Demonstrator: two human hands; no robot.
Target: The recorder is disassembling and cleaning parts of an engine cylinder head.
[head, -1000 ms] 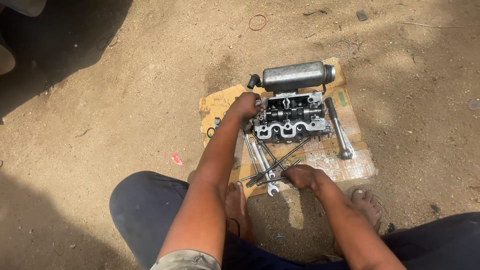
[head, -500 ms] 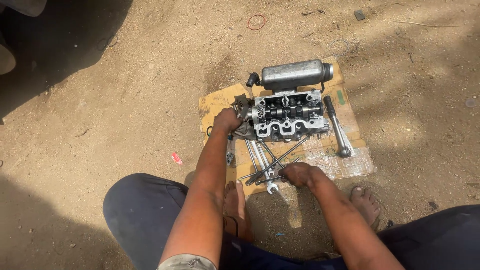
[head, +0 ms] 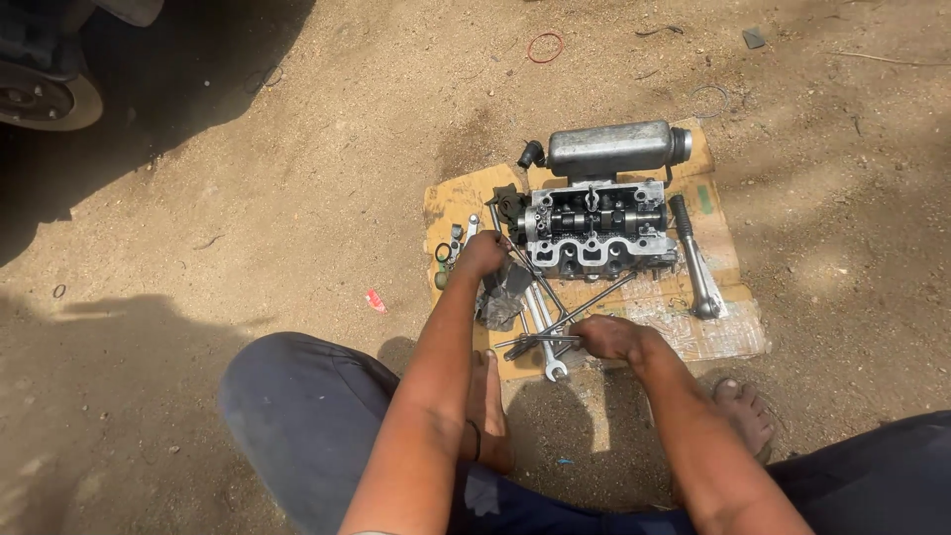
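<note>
Here the right hand [head: 606,337] is closed around a cross wrench [head: 565,315] lying just in front of the cylinder head [head: 594,230] on the cardboard [head: 728,260], while the left hand [head: 482,253], curled on a rod beside the head, could slip and scatter the loose spanners [head: 543,337] into the sand.

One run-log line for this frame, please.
left hand: on cardboard beside cylinder head | right hand: gripping cross wrench | spanners between
</note>
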